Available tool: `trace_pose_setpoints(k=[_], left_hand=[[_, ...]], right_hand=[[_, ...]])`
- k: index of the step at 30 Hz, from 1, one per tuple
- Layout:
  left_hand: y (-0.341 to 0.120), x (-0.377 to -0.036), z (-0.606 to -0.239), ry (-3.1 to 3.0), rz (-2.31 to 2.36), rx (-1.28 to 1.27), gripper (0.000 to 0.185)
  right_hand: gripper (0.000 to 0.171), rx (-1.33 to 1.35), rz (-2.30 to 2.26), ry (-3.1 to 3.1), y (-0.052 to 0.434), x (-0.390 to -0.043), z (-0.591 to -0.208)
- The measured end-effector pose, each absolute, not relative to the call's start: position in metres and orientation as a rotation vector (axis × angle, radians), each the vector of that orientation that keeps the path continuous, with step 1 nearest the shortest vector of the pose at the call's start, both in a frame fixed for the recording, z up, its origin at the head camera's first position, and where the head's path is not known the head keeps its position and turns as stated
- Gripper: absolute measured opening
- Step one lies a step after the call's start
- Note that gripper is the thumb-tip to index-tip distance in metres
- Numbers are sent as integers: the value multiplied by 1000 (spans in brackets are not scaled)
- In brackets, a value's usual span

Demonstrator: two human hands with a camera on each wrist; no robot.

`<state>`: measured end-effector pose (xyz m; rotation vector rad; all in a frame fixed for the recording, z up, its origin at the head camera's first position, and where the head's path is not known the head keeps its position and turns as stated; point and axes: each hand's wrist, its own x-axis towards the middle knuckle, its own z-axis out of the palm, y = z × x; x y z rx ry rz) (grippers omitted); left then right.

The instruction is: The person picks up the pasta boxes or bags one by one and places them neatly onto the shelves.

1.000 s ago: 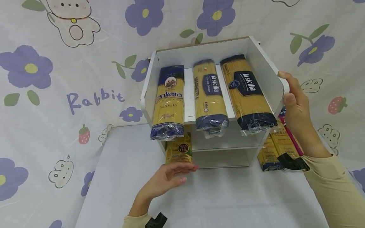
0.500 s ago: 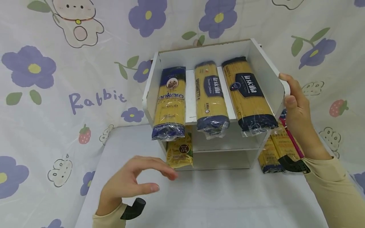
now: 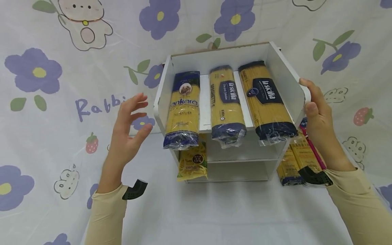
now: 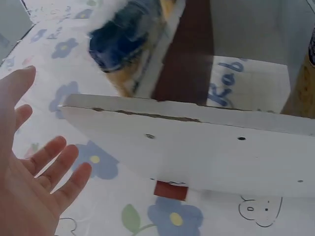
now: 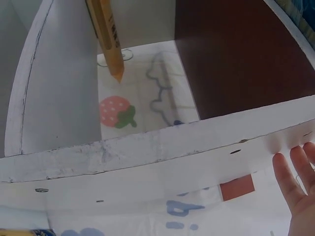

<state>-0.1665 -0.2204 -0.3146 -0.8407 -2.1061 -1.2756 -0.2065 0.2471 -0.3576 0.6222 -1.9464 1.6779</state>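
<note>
A white shelf unit holds three spaghetti packs on its top tier: a blue-and-yellow pack, a middle pack and a right-hand pack. My left hand is raised beside the shelf's left panel, fingers spread and holding nothing; the left wrist view shows it apart from the panel. My right hand rests against the right panel's front corner, thumb and index finger beside that corner. Straight fingers touch the panel's outer face in the right wrist view. A yellow pasta bag lies on a lower tier, at left.
More yellow pasta packs lie right of the shelf, partly behind my right forearm, near a pink strip. A white cloth covers the table, and a flower-patterned cloth hangs behind and to the left.
My left hand has left the yellow pasta bag, moving left and then up beside the shelf's left side. My right hand stays at the right panel. The packs keep their places.
</note>
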Motion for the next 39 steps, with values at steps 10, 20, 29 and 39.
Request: trace_pose_setpoints(k=[10,20,29,39], left_hand=[[-221,-188,-324,-2290,-1165,-855,71],[-220,-198,-333,-2397,-1160,-828,69],[-214,-197,-338,-2421,-1235,-796,67],[-214,-194,-339,-2435,-1272,-781,59]], right_hand=[[58,536,1832,-1929,266,-201,-362],[49,260,1460,-2447,306,-214,-419],[65,110,1486,-2912,333,-217,-508],[73,171,1165,-3170,326,-222,-541]])
